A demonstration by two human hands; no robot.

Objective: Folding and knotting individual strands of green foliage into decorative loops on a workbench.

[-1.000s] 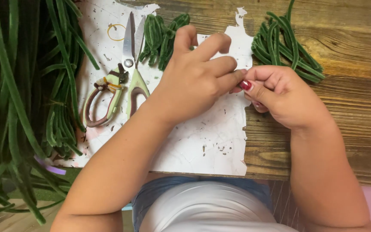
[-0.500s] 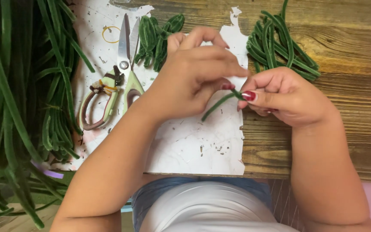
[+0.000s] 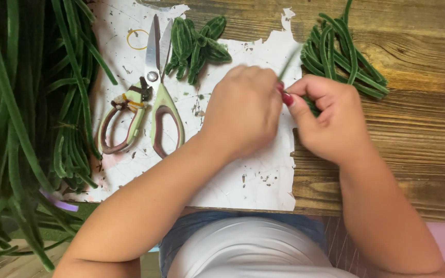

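Left hand (image 3: 244, 110) and right hand (image 3: 330, 121) met over the torn white paper sheet (image 3: 253, 177), both pinching one thin green fuzzy stem (image 3: 290, 62) between fingertips. Green-handled scissors (image 3: 153, 98) lay left, cut green pieces (image 3: 197, 44) above, looped green stems (image 3: 343, 51) right on the wooden table (image 3: 418, 134).
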